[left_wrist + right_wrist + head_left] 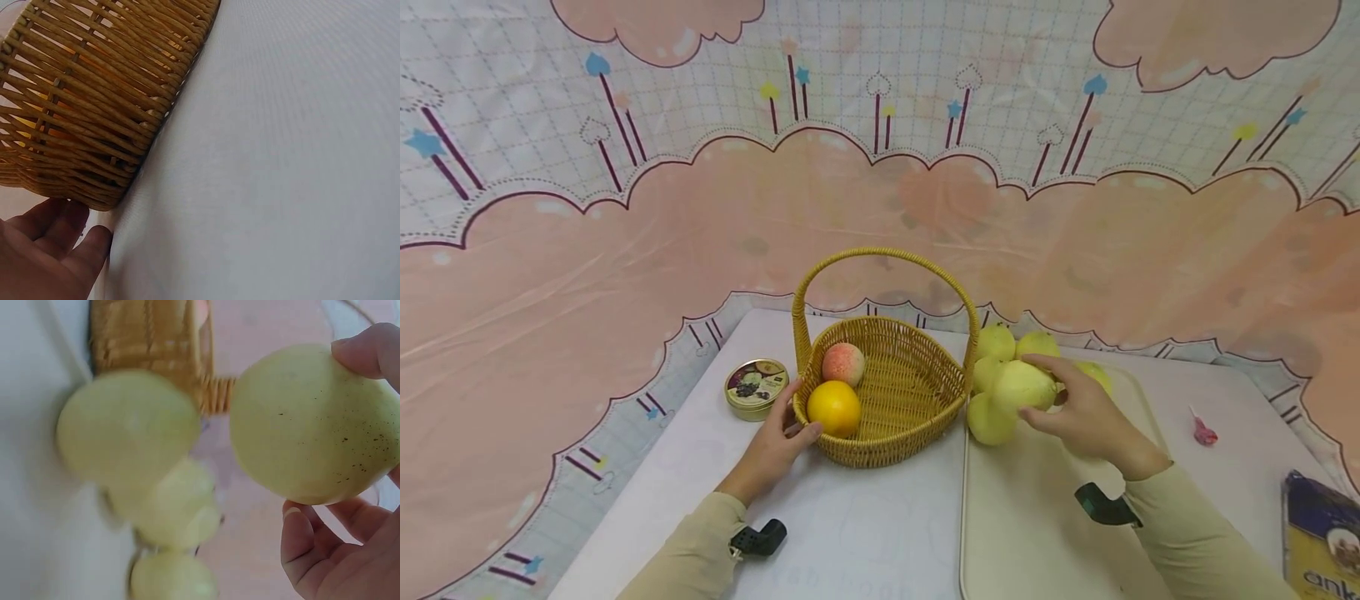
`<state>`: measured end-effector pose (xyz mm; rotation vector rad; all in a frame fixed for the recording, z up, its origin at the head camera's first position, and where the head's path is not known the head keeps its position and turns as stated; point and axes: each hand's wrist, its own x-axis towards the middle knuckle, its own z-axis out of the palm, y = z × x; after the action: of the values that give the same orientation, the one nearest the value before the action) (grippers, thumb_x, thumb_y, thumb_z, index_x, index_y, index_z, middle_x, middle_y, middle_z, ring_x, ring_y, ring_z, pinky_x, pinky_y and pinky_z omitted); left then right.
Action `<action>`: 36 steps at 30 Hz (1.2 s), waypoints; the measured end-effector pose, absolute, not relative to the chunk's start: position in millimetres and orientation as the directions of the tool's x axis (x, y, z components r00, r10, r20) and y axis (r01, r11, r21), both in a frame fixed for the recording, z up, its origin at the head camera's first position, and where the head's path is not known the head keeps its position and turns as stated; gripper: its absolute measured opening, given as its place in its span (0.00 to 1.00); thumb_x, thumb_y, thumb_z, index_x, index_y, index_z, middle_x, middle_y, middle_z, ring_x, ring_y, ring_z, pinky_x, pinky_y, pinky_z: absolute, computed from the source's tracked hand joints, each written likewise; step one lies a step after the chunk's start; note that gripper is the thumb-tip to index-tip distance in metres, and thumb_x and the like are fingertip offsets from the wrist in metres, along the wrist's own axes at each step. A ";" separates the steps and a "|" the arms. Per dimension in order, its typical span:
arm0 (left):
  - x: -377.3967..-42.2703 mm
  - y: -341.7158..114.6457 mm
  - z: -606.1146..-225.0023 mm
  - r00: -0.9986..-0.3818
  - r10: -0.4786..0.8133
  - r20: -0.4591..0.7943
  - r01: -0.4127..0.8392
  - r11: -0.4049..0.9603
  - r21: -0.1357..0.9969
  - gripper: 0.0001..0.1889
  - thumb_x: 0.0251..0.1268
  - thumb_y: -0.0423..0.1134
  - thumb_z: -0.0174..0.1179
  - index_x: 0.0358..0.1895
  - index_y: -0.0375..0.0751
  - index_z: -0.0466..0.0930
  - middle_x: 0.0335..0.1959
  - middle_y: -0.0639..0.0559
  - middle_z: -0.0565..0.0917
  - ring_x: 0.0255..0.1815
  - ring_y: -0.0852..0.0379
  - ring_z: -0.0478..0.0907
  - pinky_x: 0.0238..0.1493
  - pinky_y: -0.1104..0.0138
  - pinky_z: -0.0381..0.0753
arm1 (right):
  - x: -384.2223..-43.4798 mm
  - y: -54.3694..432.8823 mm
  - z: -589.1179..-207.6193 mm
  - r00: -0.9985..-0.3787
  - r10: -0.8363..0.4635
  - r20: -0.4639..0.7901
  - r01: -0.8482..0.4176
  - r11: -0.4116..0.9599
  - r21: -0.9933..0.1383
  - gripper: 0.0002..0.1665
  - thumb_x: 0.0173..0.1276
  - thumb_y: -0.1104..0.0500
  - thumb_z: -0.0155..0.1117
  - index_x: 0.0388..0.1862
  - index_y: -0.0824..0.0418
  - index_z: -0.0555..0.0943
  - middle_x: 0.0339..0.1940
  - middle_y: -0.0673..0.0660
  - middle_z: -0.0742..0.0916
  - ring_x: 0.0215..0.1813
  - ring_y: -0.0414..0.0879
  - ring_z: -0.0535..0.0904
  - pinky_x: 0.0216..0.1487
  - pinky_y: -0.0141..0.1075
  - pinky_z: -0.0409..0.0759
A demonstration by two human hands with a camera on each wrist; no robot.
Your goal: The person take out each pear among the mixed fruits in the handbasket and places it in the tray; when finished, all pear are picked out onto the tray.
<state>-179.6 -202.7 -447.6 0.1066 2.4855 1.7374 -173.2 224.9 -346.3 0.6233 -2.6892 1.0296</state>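
Observation:
In the head view, my right hand [1086, 408] holds a pale green pear [1024, 387] between thumb and fingers, lifted above other pears. The right wrist view shows this pear [312, 425] up close, with dark specks on its skin. Several similar pears [991, 419] lie beside the basket, at the tray's far left end. My left hand [772, 450] touches the outside of the wicker basket [880, 452] at its left end, fingers lightly bent. Inside the basket, an orange [834, 409] and a peach [843, 364] sit on the left.
A round tin [756, 387] stands left of the basket. The cream tray [1022, 525] lies under my right forearm. A wrapped lollipop [1205, 432] is right of it, and a blue and yellow package [1322, 533] lies at the right edge. The basket's tall handle [880, 252] arches upward.

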 end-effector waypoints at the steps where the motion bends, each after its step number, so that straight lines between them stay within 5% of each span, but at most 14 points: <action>1: -179.7 -202.7 -447.8 -0.992 0.118 -0.048 -0.005 0.344 0.939 0.45 0.71 0.50 0.63 0.81 0.54 0.43 0.77 0.30 0.54 0.73 0.32 0.60 0.69 0.45 0.65 | -173.8 230.2 -347.4 -0.902 -0.300 0.311 -0.431 0.682 -0.591 0.39 0.59 0.59 0.76 0.68 0.66 0.72 0.60 0.65 0.80 0.45 0.50 0.76 0.41 0.40 0.81; 17: -177.8 -202.2 -446.9 -0.992 0.124 -0.030 0.015 0.341 0.940 0.44 0.72 0.48 0.62 0.81 0.53 0.44 0.77 0.29 0.54 0.74 0.32 0.59 0.70 0.46 0.64 | -188.0 269.8 -363.3 -0.953 -0.232 0.195 -0.303 0.739 -0.602 0.41 0.64 0.53 0.73 0.71 0.68 0.69 0.65 0.71 0.75 0.47 0.56 0.78 0.42 0.44 0.79; 25: -176.1 -201.7 -443.7 -0.992 0.130 -0.008 0.036 0.333 0.942 0.43 0.72 0.47 0.62 0.81 0.50 0.44 0.75 0.27 0.56 0.73 0.32 0.61 0.71 0.46 0.63 | -188.4 269.1 -364.8 -0.962 -0.207 0.179 -0.273 0.738 -0.617 0.44 0.64 0.52 0.74 0.71 0.69 0.66 0.57 0.69 0.79 0.50 0.60 0.77 0.43 0.46 0.81; 36: -176.0 -201.9 -443.4 -0.991 0.134 -0.005 0.039 0.326 0.945 0.42 0.72 0.47 0.62 0.81 0.50 0.44 0.76 0.27 0.55 0.73 0.33 0.61 0.71 0.46 0.63 | -186.3 261.9 -365.6 -0.964 -0.215 0.156 -0.265 0.749 -0.608 0.44 0.62 0.51 0.76 0.70 0.68 0.67 0.59 0.68 0.79 0.51 0.61 0.78 0.46 0.49 0.81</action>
<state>-176.0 -201.9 -443.4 0.1629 2.4900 1.7705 -186.3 261.9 -365.6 0.3936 -2.8663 1.0138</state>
